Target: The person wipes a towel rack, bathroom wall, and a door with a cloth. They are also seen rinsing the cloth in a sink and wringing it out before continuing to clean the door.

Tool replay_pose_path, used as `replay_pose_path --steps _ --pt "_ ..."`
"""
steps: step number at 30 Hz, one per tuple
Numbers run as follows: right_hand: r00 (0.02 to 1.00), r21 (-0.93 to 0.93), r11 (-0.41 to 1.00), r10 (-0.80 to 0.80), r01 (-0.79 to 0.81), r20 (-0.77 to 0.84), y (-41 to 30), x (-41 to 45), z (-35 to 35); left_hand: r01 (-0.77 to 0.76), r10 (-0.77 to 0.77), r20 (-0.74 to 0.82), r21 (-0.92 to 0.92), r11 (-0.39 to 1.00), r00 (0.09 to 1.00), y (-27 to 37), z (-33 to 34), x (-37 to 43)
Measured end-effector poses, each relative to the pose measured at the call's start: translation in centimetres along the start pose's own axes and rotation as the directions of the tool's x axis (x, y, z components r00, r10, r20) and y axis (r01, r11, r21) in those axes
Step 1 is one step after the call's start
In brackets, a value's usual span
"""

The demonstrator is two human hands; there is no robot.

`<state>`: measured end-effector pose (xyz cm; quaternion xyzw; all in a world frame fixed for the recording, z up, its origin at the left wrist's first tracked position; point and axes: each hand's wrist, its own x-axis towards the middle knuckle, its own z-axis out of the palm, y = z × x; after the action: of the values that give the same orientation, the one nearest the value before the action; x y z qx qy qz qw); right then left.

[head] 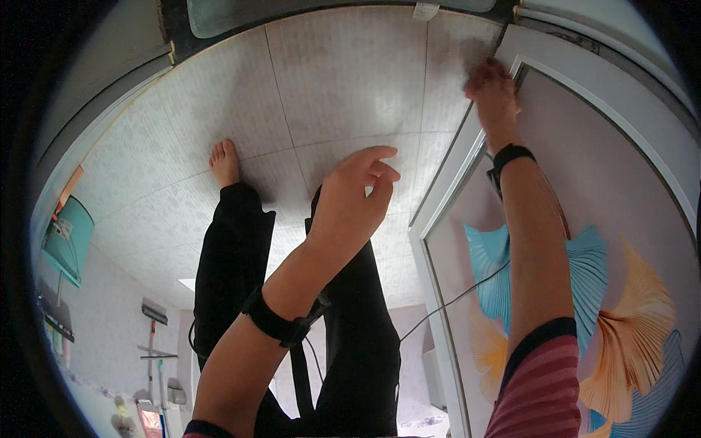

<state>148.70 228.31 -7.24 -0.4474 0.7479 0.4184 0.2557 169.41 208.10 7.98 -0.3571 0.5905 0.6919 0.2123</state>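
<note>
My right hand (493, 90) is up by the edge of a white-framed panel (438, 219) printed with large blue and orange ginkgo leaves. Motion blurs its fingers, so whether they grip the frame is unclear. My left hand (353, 194) hangs in the air above my dark trousers (350, 350), its thumb and fingers loosely bent with a gap between them and nothing held. Black straps (279, 317) circle both wrists. A thin cable (465, 295) crosses in front of the panel.
Pale floor tiles (339, 82) lie underfoot, where one bare foot (223, 164) shows. A dark-edged panel (328, 4) borders the far side. At left, a teal dustpan (71, 235) and a broom (153, 317) are against the wall.
</note>
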Motion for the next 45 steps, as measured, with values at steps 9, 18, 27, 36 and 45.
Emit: replay_pose_path --steps 9,18,27,36,45 --pt "0.937 0.017 0.989 -0.142 0.144 0.32 -19.4 -13.1 10.6 0.046 -0.046 0.026 0.007 0.999 0.999 -3.5 0.6 -0.4" --pt "0.375 0.417 0.856 -0.51 0.305 0.774 -31.0 -27.8 8.1 0.1 -0.141 0.168 0.233 0.967 0.976 -3.4 -0.7 -3.6" --pt "0.559 0.544 0.653 -0.216 -0.527 0.801 -29.9 -42.5 0.0 -0.125 0.038 0.242 0.353 0.927 0.97 3.5 -3.2 -11.3" --pt "0.704 0.551 -0.68 0.07 -0.485 0.707 -26.8 -51.0 -1.8 -0.392 0.233 0.406 0.37 0.842 0.884 16.7 -3.2 -21.1" --pt "0.716 0.058 -0.852 0.472 0.52 0.514 -8.8 -51.3 -23.7 -0.503 0.307 0.505 0.312 0.806 0.806 27.5 -6.8 -28.1"
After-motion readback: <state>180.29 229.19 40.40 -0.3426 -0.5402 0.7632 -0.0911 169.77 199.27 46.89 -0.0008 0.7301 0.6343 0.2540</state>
